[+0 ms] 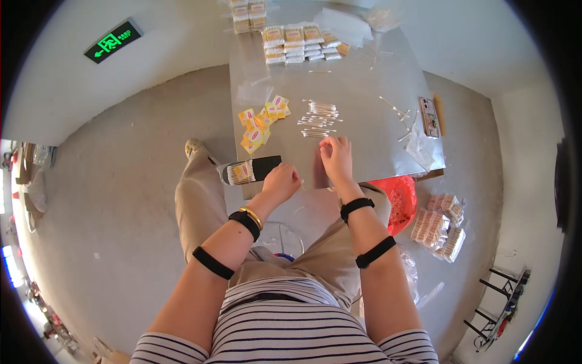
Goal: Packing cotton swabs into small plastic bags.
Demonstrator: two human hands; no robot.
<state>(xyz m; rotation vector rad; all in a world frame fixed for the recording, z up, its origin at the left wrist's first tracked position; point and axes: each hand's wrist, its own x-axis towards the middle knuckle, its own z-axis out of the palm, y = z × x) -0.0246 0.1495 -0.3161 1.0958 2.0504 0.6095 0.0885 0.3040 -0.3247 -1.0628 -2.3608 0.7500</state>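
A seated person works at a grey table (364, 109). The left hand (281, 181) is curled closed at the table's near edge, touching a black tray of cotton swabs (248, 171). The right hand (336, 156), fingers bent, pinches a clear plastic bag (321, 170). A loose pile of cotton swabs (319, 118) lies just beyond, with yellow label cards (262, 121) to its left.

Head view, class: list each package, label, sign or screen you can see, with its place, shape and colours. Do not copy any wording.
Exit sign: wall, upper left; dark rectangle, green symbols.
Card labels: table, ahead of left hand; small yellow cards, pink ovals.
Packed swab bags: table's far end; clear stacked packets, yellowish tops.
Phone: table's right edge; upright rectangle.
More packets: floor, right; clear, pale orange.
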